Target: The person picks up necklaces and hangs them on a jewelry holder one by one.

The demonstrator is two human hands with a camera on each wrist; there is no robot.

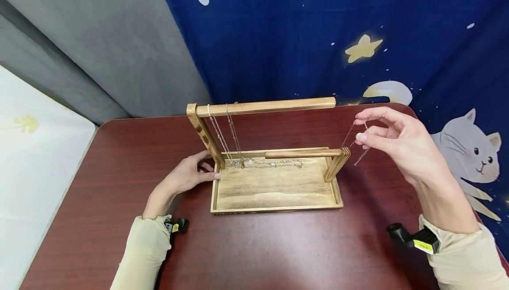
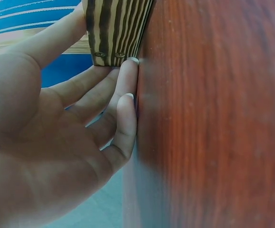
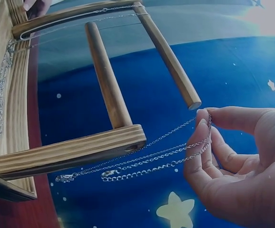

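A wooden jewelry stand (image 1: 274, 197) with a tray base stands on the table. My left hand (image 1: 184, 175) grips its left end, thumb on the tray rim and fingers around the outer side, as the left wrist view shows. To the right of the stand, my raised right hand (image 1: 411, 150) pinches a thin silver chain necklace (image 3: 137, 173) between thumb and fingertips, its strands dangling. In the right wrist view, the fingertips are near the free end of the upper bar (image 1: 270, 106). Two necklaces (image 1: 218, 134) hang from that bar's left part, their lower ends in the tray.
A shorter, lower bar (image 1: 302, 153) juts left from the right post (image 1: 337, 166). The reddish-brown table (image 1: 274, 250) reaches back to a blue curtain (image 1: 278, 38) with a star and cat print. A grey curtain (image 1: 111, 38) hangs at left.
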